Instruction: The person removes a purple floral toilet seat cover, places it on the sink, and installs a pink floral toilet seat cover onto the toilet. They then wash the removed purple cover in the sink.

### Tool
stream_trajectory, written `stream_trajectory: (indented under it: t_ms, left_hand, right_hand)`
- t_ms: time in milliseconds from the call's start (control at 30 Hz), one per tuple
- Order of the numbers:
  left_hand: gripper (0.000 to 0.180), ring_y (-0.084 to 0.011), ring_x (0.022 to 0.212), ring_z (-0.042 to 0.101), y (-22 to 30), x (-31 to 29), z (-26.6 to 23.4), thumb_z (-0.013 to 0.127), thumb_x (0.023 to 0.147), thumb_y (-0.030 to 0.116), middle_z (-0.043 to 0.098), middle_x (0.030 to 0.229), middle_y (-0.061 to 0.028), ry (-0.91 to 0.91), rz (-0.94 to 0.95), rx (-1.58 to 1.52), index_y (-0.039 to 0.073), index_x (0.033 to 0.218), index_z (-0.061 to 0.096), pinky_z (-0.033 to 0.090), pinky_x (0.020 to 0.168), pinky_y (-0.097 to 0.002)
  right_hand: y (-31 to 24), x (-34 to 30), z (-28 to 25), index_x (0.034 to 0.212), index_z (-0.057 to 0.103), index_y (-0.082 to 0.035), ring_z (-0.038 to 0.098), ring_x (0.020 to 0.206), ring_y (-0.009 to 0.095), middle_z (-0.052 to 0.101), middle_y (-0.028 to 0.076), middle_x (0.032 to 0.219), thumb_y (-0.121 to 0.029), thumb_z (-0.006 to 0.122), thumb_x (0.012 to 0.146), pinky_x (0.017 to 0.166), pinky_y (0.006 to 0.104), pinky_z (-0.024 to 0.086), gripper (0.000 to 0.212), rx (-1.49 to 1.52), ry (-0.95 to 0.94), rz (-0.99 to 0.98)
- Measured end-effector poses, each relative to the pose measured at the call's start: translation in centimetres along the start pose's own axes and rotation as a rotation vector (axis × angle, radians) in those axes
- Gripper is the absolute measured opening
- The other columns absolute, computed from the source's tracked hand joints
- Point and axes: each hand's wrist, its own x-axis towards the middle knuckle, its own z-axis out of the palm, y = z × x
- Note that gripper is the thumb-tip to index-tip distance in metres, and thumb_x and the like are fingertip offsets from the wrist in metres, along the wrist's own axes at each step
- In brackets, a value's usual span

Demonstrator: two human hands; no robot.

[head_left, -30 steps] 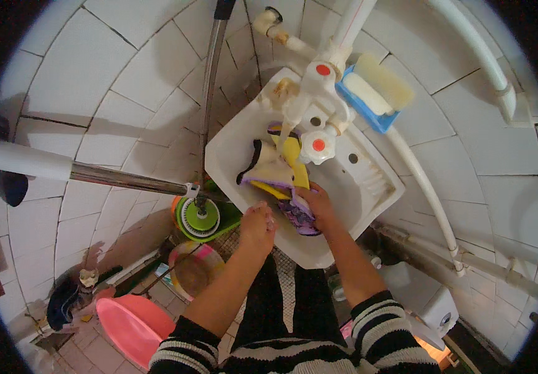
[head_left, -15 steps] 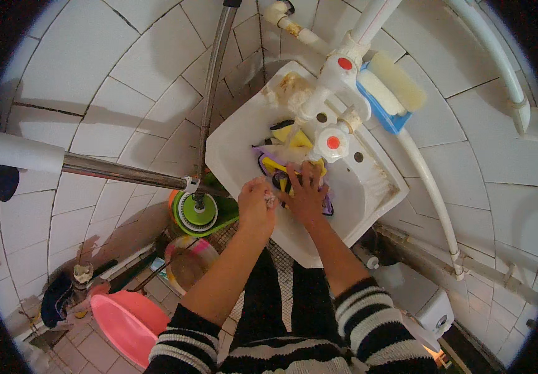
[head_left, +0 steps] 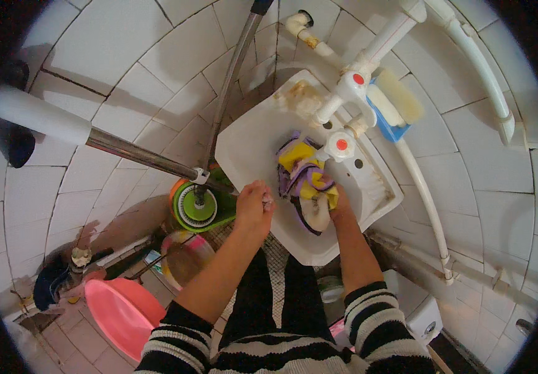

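In the white sink (head_left: 244,146) lies a wet-looking bundle of yellow and purple cloth (head_left: 306,162) with dark edging and a pale rounded patch at its near end. My right hand (head_left: 342,204) grips it from the right side, fingers mostly hidden behind the fabric. Over the sink's near left rim, apart from the cloth, my left hand (head_left: 253,206) is closed. Something small and whitish shows at its fingers, too unclear to name. Just beyond the bundle, a white tap with a red-dotted knob (head_left: 341,145) juts over the basin.
A blue holder (head_left: 393,132) with a pale sponge (head_left: 400,96) hangs by the pipes. Metal poles (head_left: 144,156) cross at the left. Below stand a green spin-mop bucket (head_left: 197,206), a patterned basin (head_left: 188,258) and a pink basin (head_left: 125,315). A white appliance (head_left: 423,319) sits lower right.
My right hand has gone from lying spread on the cloth to gripping its right side. The bundle is turned and bunched up, showing its pale patch. My left hand stays closed near the rim.
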Motion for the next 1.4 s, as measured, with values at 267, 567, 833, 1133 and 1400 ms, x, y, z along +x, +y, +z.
stream_trajectory:
  t_ms: [267, 567, 833, 1133, 1400]
  left_hand:
    - [0.018, -0.0351, 0.085, 0.054, 0.9, -0.1, -0.1, 0.053, 0.08, 0.008, 0.056, 0.089, -0.018, 0.103, -0.199, -0.015, -0.003, 0.094, 0.052, 0.044, 0.076, -0.0407]
    - [0.007, -0.0096, 0.057, 0.039, 0.0, 0.2, -0.9, 0.05, 0.088, 0.007, 0.046, 0.074, -0.0022, 0.078, 0.104, 0.31, 0.007, 0.091, 0.043, 0.032, 0.048, -0.0242]
    - [0.006, -0.011, 0.056, 0.039, 2.0, -0.9, -0.4, 0.049, 0.088, 0.005, 0.046, 0.075, -0.0025, 0.049, -0.061, 0.1, 0.007, 0.087, 0.043, 0.031, 0.047, -0.0247]
    - [0.012, -0.0122, 0.055, 0.04, 2.8, -0.2, 2.6, 0.048, 0.085, 0.0, 0.047, 0.077, -0.0045, 0.204, -0.506, -0.538, 0.006, 0.095, 0.045, 0.032, 0.046, -0.0249]
    - [0.008, -0.012, 0.054, 0.041, 0.5, -1.2, 2.5, 0.048, 0.087, 0.002, 0.047, 0.077, -0.0038, 0.142, -0.196, -0.255, 0.006, 0.092, 0.045, 0.033, 0.044, -0.0252]
  right_hand:
    - [2.4, -3.5, 4.3, 0.13, 0.039, -0.002, 0.029, 0.126, 0.036, 0.03, 0.019, 0.138, -0.03, 0.05, 0.086, 0.103, 0.0508, 0.021, 0.053, -1.192, 0.234, -0.683]
    - [3.7, 4.0, 4.8, 0.123, 0.046, -0.001, 0.044, 0.111, 0.034, 0.05, 0.016, 0.115, -0.034, 0.049, 0.087, 0.096, 0.0486, 0.031, 0.049, -1.222, 0.096, -0.827]
    - [5.0, -5.2, 2.4, 0.137, 0.031, -0.013, 0.026, 0.129, 0.035, 0.028, 0.015, 0.14, -0.034, 0.049, 0.086, 0.1, 0.0566, 0.022, 0.058, -1.276, 0.055, -0.544]
    - [4.0, -0.3, 4.2, 0.134, 0.035, -0.015, 0.02, 0.132, 0.037, 0.024, 0.015, 0.142, -0.034, 0.052, 0.084, 0.1, 0.0611, 0.021, 0.056, -1.276, 0.101, -0.383]
    - [-9.1, -8.8, -2.3, 0.098, 0.06, -0.002, 0.053, 0.093, 0.032, 0.058, 0.017, 0.098, -0.011, 0.056, 0.083, 0.08, 0.0418, 0.042, 0.018, -0.552, 0.208, -0.796]
